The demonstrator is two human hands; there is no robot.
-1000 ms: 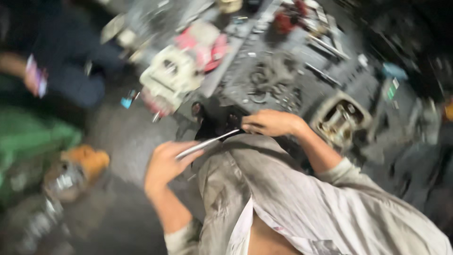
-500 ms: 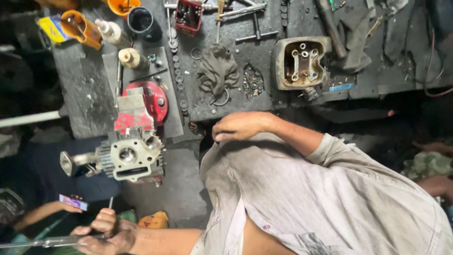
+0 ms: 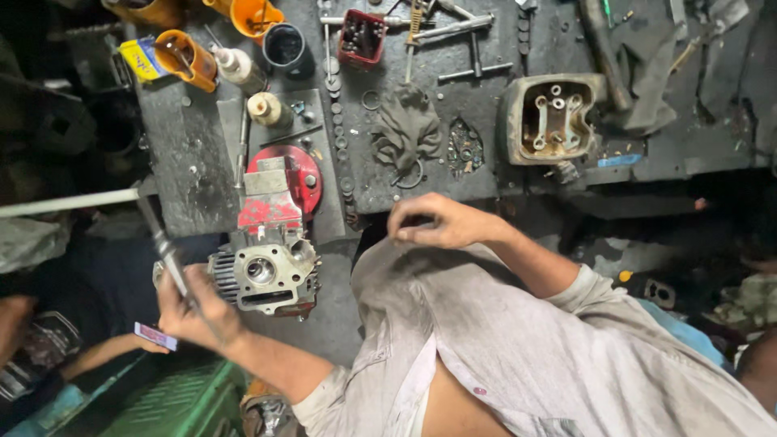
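Our left hand point(image 3: 194, 311) is closed around the lower end of a long thin metal tool point(image 3: 166, 251), whose shaft rises up and away from the knuckles, just to the left of the finned engine cylinder head point(image 3: 267, 275) that sits right beside that hand. The tool looks stiff, light and probably oily, so we judge a firm grip low on the shaft suits it, whereas the cylinder head looks heavy and rigid, best taken by its body. Our right hand point(image 3: 437, 222) is curled shut, pinching the grey shirt fabric point(image 3: 486, 324) beneath it.
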